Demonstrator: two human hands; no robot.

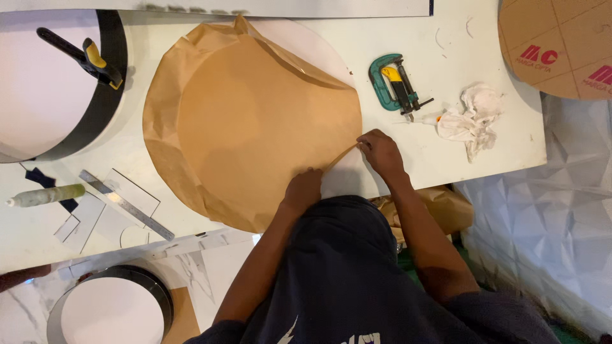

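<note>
— How many hands are on the worktop [395,44], and what are they doing?

— Two, both the person's own. The left hand [303,189] presses down on the near edge of the brown paper sheet [255,121], at about 5 o'clock on the round disc [347,178]; whether its grip is closed on anything I cannot tell. The right hand [380,151] sits just beside it at about 4 o'clock, its grip narrow, fingers pinched on the paper's edge where it lifts off the white surface beneath.

— And the sheet itself?

— One sheet, roughly circular, lying over one white disc in the middle of the worktop. The paper is folded back at 1 o'clock, baring white there, and again at 5 o'clock between the hands.

— What else, counted?

— One green clamp [394,83] at 2 o'clock, with one crumpled white rag [475,114] to its right. One black and yellow spring clamp [83,57] on a black-rimmed round piece [105,95] at 10 o'clock. One steel ruler [126,205] and one pale tube [44,195] at 8 o'clock. One cardboard round [561,44] at the top right corner, and one more black-rimmed round [115,309] at 7 o'clock, down low.
</note>
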